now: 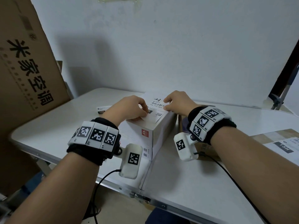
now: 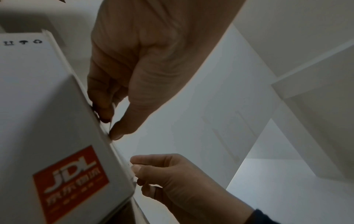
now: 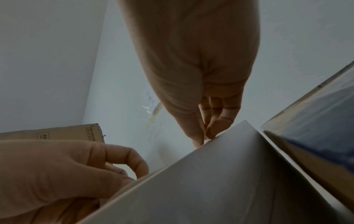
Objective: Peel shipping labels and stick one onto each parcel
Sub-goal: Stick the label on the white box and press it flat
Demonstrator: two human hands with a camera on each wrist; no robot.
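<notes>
Large brown carton [image 1: 27, 65]: stands at your far left, cut off by the frame edge. 
Loose label strip [image 1: 103, 109]: lies on the bench [image 1: 186, 183] behind your left hand, mostly hidden. 
Your left hand [image 1: 129, 109]: fingers curled, pinching the near-left edge of the shipping label [image 1: 157, 109]; the fingertips [image 2: 114, 133] meet at the box edge, and the contact itself is too dim to make out. 
White parcel [image 1: 145, 135]: sits mid-bench, red logo on its near side, the label lying across its top and partly covered by both hands. 
Your right hand [image 1: 176, 102]: fingers curled and narrow, pinching the label's far-right edge. 
Brown parcel [image 1: 275, 143]: at your right, already labelled, cut off by the frame and your forearm.
</notes>
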